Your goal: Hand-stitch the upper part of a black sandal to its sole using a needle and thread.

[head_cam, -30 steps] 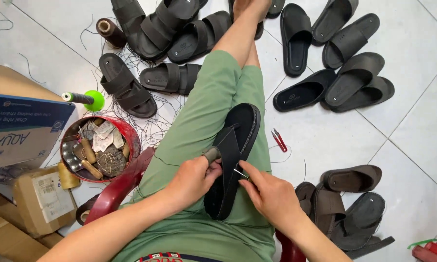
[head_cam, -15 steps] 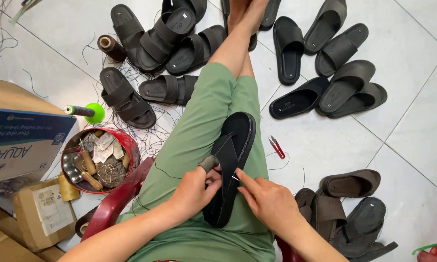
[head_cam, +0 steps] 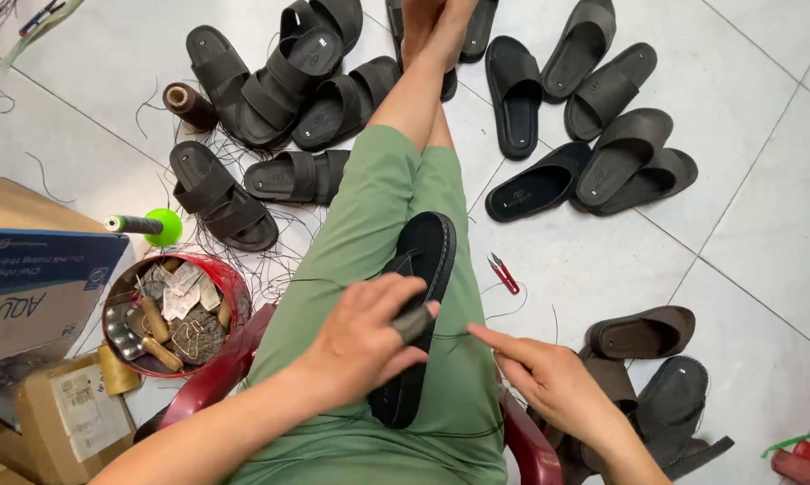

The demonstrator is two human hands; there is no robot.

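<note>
While hands [head_cam: 369, 346] stitch, blue box [head_cam: 36, 287] sits left.

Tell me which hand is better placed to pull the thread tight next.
Probably the right hand. It is off the black sandal, fingers pinched where the dark thread leaves the sole. The left hand is busy, lying across the sandal on the lap and gripping a small grey tool.

Left hand [head_cam: 369, 337] grips a grey-handled tool against the black slide sandal [head_cam: 420, 305] on the lap; right hand [head_cam: 548, 382] pinches thread beside it.
</note>
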